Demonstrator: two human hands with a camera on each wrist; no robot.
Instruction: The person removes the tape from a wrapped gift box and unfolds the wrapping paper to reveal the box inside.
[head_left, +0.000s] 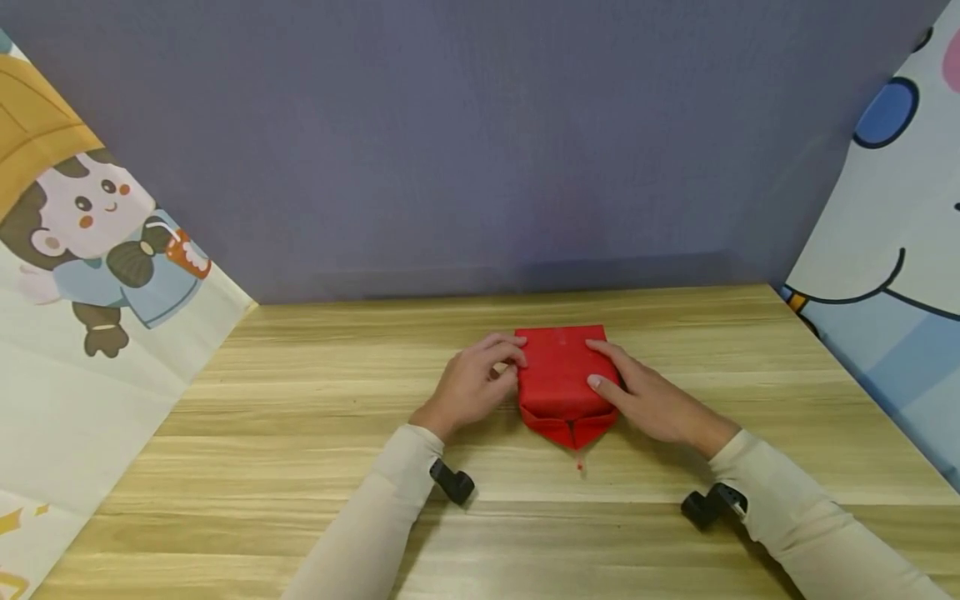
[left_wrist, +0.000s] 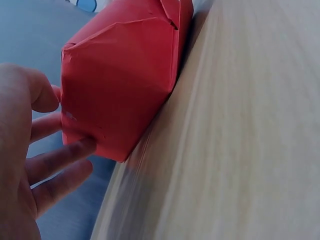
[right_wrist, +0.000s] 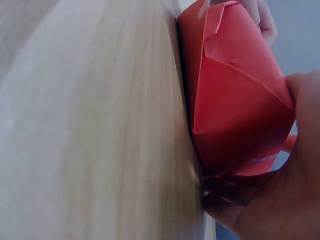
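Note:
A red paper-wrapped package [head_left: 564, 375] lies on the wooden table, its near end folded to a point. My left hand [head_left: 474, 385] touches its left side with bent, spread fingers; in the left wrist view the fingers of that hand [left_wrist: 35, 150] rest against the red paper [left_wrist: 115, 85]. On the other side my right hand [head_left: 654, 398] holds the package, thumb and index finger on its top right edge. The right wrist view shows the other fingers of that hand [right_wrist: 270, 200] along the lower side of the package [right_wrist: 240, 100].
The wooden table [head_left: 300, 500] extends around the package. A grey-blue panel [head_left: 480, 150] stands behind it, with cartoon-printed sheets [head_left: 142, 358] on the left and right [head_left: 862, 225]. Below the package's pointed end is a small red bit [head_left: 580, 467].

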